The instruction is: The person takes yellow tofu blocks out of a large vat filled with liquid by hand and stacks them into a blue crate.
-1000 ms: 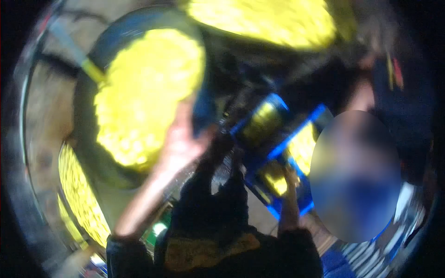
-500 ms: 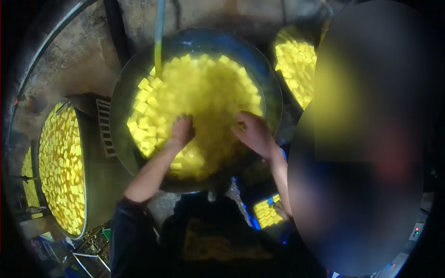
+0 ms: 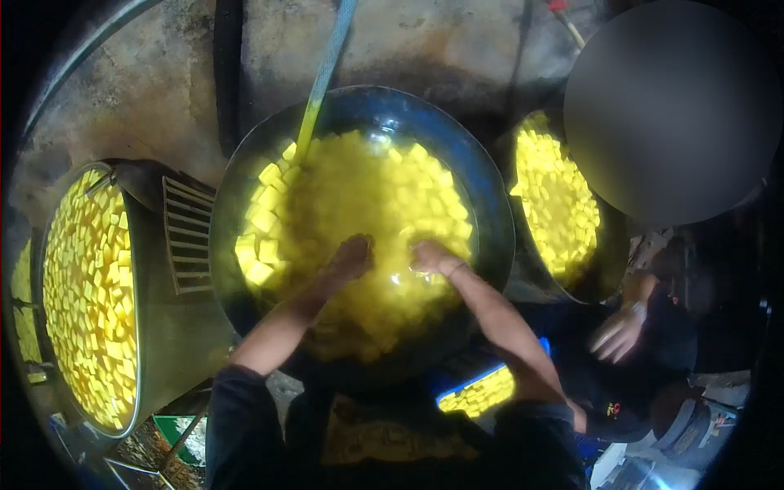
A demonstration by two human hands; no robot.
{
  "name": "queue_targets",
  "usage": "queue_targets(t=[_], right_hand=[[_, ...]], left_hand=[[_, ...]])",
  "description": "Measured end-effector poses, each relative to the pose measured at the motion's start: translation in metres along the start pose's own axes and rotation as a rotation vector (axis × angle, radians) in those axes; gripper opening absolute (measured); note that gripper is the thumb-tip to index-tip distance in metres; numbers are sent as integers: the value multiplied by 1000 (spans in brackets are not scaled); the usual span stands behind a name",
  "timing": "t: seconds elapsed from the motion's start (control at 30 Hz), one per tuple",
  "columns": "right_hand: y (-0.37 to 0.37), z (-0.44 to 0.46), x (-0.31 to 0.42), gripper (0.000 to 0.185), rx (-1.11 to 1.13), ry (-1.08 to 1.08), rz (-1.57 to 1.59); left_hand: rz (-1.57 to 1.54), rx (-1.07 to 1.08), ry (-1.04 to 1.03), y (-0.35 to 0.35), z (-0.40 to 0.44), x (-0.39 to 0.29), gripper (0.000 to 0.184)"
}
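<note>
Yellow blocks lie in cloudy yellow liquid in a large dark round pan. My left hand is at the middle of the pan at the liquid's surface, its fingers curled and partly hidden. Just to its right, my right hand reaches into the same liquid, with its fingertips under the surface. What either hand holds, if anything, cannot be made out. A blue hose hangs into the back of the pan, its lower end yellow.
A metal vat of yellow blocks stands at the left beside a slatted rack. At the right is another pan of blocks. A blue crate sits below; a co-worker's hand is nearby at the right.
The view has shifted so the pan sits lower. My hands have come closer together in the liquid. The co-worker's hand now shows at the right.
</note>
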State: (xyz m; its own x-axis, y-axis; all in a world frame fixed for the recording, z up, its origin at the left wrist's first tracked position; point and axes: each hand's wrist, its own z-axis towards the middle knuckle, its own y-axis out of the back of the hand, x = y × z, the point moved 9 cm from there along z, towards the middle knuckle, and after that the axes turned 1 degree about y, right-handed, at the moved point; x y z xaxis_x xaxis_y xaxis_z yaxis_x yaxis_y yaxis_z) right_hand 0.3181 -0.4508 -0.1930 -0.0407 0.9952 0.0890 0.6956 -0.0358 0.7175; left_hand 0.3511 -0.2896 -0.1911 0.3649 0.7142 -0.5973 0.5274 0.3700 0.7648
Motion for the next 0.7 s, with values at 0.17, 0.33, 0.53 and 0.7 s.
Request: queue_targets(t=[0.17, 0.33, 0.53, 0.7], right_hand=[[95, 23, -29, 42, -108, 76, 760], [165, 87, 2, 48, -235, 6, 393], [138, 153, 5, 47, -775, -243, 525], [75, 200, -55, 53, -508, 218, 1242]], left_hand=[[-381, -213, -164, -9, 87, 4, 18], [286, -648, -202, -21, 90, -14, 39], [-129, -253, -97, -25, 113, -9, 31], [-1264, -197, -136, 9, 74, 9, 47]])
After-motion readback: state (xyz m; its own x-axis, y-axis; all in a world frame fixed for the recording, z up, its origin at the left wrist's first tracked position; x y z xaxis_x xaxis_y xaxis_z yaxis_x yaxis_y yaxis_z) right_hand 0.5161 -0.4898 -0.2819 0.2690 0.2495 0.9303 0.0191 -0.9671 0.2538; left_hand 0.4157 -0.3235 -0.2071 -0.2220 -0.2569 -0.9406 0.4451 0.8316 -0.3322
